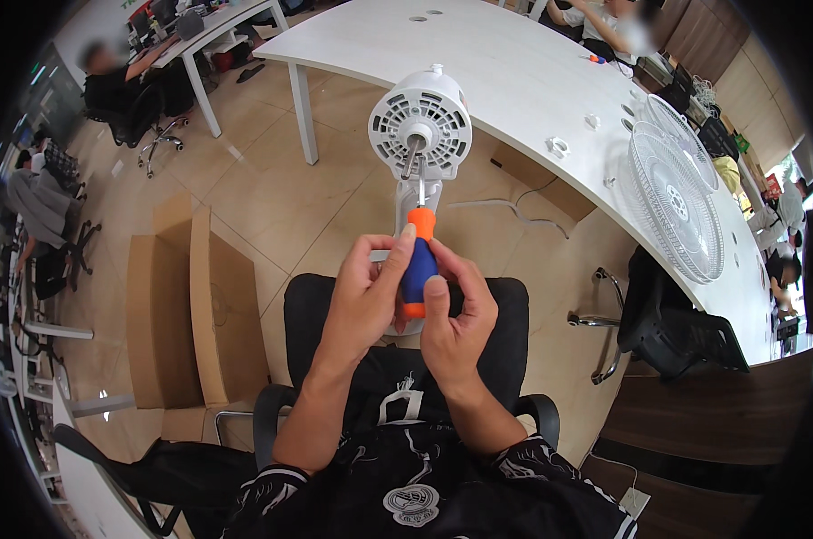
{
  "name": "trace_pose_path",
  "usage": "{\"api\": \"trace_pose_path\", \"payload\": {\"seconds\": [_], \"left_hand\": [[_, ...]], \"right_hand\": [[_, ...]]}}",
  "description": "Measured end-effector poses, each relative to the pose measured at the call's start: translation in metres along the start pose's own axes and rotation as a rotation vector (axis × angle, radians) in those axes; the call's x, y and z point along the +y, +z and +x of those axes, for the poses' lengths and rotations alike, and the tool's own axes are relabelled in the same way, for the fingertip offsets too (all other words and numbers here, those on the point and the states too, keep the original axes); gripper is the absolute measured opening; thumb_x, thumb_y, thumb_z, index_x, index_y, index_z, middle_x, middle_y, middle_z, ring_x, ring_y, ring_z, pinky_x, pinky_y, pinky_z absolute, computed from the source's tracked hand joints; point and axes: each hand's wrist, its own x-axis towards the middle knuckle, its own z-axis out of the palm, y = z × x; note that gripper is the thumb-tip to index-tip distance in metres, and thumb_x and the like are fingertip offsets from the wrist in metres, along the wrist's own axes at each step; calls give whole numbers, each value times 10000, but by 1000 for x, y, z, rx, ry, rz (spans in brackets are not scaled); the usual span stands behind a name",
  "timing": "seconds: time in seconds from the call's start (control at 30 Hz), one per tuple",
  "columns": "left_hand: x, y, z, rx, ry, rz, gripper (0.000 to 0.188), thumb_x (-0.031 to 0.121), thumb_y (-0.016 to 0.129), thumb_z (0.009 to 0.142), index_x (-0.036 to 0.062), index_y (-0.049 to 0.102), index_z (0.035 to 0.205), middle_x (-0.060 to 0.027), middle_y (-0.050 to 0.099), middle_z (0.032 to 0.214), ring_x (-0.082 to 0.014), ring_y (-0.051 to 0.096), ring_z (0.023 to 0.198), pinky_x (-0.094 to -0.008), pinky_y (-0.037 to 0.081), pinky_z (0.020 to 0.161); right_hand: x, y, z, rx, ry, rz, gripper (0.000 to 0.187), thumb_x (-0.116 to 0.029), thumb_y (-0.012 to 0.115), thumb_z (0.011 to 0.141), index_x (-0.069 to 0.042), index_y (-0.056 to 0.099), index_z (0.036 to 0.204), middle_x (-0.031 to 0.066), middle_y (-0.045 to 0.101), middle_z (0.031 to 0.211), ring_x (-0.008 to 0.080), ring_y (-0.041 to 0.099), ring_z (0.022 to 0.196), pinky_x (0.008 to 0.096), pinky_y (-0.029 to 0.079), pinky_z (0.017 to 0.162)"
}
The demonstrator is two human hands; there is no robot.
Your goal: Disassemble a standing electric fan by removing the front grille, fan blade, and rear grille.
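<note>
Seen from the head camera, looking down. Both hands grasp one screwdriver, which stands upright over the person's lap. The left hand [363,292] curls its fingers around the blue-and-orange handle [419,262], thumb raised along the orange collar. The right hand [458,314] closes on the lower part of the handle from the other side. The thin metal shaft [421,189] rises to the hub of a white fan motor housing [420,126], a round slotted body on a white neck [415,199] that stands on the seat of a black office chair [326,314] before the person.

Step in hand, as a judgement: a screw at or near the hub is being turned; whether in or out cannot be told. The tip's seat in the screw is too small to make out. The next move would call for keeping the shaft in line with the screw and steady pressure, since the housing is braced only by the chair.

Packages and signs: flattened brown cardboard boxes [191,305] lie on the tiled floor at left, plain-faced. Two white wire fan guards [671,193] and small white ring-shaped parts [557,145] rest on the curved white table [514,63]. A small green sign [742,142] hangs at far right, unreadable.
</note>
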Motion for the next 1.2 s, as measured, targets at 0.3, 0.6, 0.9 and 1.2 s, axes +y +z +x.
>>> {"api": "trace_pose_path", "payload": {"seconds": [0.3, 0.6, 0.9, 1.2], "left_hand": [[-3, -15, 6, -163, 51, -277, 373, 349, 650, 945, -1, 609, 1068, -21, 635, 850, -59, 611, 740, -202, 490, 590], [1, -21, 4, -288, -40, -453, 403, 247, 538, 1001, -52, 508, 1269, -132, 679, 1065, -160, 679, 900, -308, 587, 782], [-15, -15, -20, -37, 300, -83, 440, 130, 649, 930, -44, 452, 1283, -174, 639, 1098, -186, 669, 899, -299, 572, 762], [-6, -14, -19, -57, 107, -289, 340, 286, 454, 1037, 6, 445, 1230, -189, 666, 795, -207, 659, 546, -268, 528, 464]], "right_hand": [[5, 7, -3, 18, -11, 55, 371, -204, 675, 895, 21, 620, 1184, 125, 627, 1039, 203, 599, 956, 325, 491, 825], [18, 3, 46, -328, 861, 830, 482, -405, 475, 1020, 31, 607, 1178, 109, 652, 1064, 157, 646, 927, 301, 526, 827], [41, 22, 46, -266, 845, 809, 352, -415, 633, 942, -64, 658, 942, 29, 669, 806, 80, 609, 717, 206, 477, 628], [31, 18, 48, -389, 909, 1094, 475, -469, 472, 1001, -15, 600, 1059, 104, 675, 903, 155, 667, 762, 258, 551, 605]]}}
